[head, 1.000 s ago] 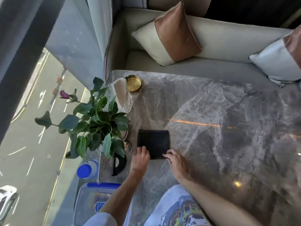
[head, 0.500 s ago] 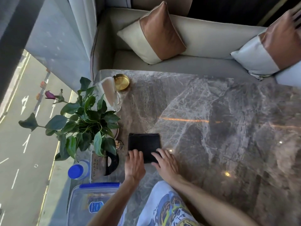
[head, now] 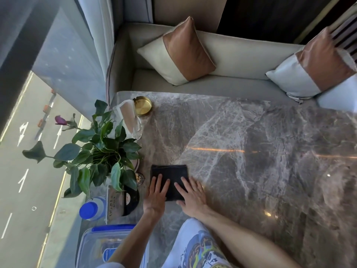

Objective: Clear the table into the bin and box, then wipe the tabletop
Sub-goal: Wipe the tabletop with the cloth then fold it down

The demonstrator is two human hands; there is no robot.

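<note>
A person's left hand (head: 156, 197) and right hand (head: 191, 196) lie flat, side by side, on the near edge of a folded dark cloth (head: 169, 173), fingers straight and slightly spread, palms pressing down. The cloth rests on the grey marble tabletop (head: 251, 171), its far half showing beyond the fingertips. Just left of the left hand stand a small black round object (head: 133, 198) and an upright card (head: 115, 204), with a blue-capped bottle (head: 90, 209) further left. Below the left forearm, a clear plastic box with a blue rim (head: 114, 228) sits at the table's near corner. A leafy potted plant (head: 100, 151) rises beyond and left of the left hand. Further beyond it are a clear stand (head: 129, 120) and a brass dish (head: 143, 105). Across the table from both hands, a pale sofa (head: 241, 49) holds two tan-and-cream cushions (head: 183, 53).
</note>
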